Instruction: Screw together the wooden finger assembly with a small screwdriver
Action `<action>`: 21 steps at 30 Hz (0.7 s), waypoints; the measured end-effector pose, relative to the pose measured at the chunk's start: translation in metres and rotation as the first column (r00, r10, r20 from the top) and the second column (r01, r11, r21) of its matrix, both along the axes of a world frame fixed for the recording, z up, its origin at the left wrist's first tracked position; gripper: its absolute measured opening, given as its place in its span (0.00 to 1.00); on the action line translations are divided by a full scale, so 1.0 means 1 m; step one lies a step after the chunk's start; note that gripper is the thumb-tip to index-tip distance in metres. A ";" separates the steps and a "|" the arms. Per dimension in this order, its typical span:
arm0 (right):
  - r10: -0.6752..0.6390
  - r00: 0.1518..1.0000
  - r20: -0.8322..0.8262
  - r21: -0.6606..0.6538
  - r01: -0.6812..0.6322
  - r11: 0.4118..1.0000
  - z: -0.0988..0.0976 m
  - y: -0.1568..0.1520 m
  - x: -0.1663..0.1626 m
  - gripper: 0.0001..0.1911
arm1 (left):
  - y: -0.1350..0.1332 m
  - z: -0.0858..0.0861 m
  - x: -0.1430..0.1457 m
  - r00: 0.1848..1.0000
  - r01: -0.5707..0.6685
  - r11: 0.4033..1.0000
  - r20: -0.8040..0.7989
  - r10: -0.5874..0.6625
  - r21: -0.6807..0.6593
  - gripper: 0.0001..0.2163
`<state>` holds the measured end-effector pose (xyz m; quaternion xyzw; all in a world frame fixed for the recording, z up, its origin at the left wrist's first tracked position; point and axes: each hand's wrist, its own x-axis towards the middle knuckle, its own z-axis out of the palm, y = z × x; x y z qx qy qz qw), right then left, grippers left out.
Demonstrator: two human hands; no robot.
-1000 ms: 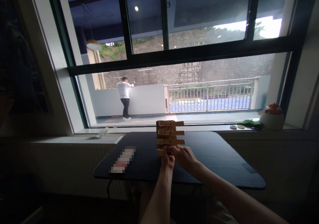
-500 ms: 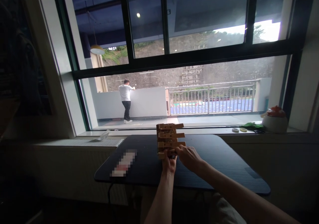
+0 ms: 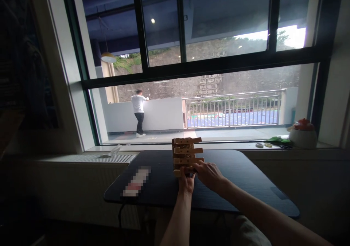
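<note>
My left hand (image 3: 187,183) is closed round the lower end of a brown wooden piece with several bars (image 3: 183,154), which it holds up above the table. The pale bars lie one above another across its speckled brown body, with their ends jutting out to the right. At the lowest bar's right end, my right hand (image 3: 209,172) has its fingers pinched together. The hands are side by side, and the fingers partly hide that bar.
Beneath the hands is a dark table (image 3: 232,187), with a pixelated flat item (image 3: 136,181) on its left. Along the windowsill stand a white pot (image 3: 303,136), two small rings (image 3: 263,145) and some clear plastic (image 3: 114,151). A person (image 3: 139,111) stands outside.
The whole view has shifted slightly, so things sit a little lower in the picture. Both hands keep nearly the same hold on the wooden piece.
</note>
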<state>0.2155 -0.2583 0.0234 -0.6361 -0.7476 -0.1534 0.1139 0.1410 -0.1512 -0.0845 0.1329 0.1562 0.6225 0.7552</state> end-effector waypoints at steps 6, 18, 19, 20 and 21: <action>0.001 0.999 -0.037 -0.010 -0.002 1.000 -0.010 0.002 -0.010 0.12 | 0.003 -0.004 -0.001 1.000 0.008 1.000 0.001 -0.008 0.010 0.07; 0.116 0.993 0.027 -0.018 -0.116 0.993 0.001 -0.007 -0.005 0.13 | -0.002 0.003 -0.001 0.999 0.024 0.999 0.044 -0.025 0.031 0.09; 0.146 0.988 0.047 -0.029 -0.145 0.989 0.000 -0.007 -0.006 0.14 | -0.002 0.003 -0.001 0.999 0.025 0.999 0.039 -0.027 0.036 0.09; 0.152 0.987 0.044 -0.033 -0.151 0.988 -0.001 -0.006 -0.007 0.14 | -0.001 0.002 -0.001 0.999 0.025 0.999 0.035 -0.027 0.040 0.09; 0.136 0.991 0.021 -0.032 -0.135 0.990 -0.004 -0.004 -0.008 0.13 | -0.001 0.002 -0.001 0.999 0.022 0.999 0.031 -0.024 0.044 0.08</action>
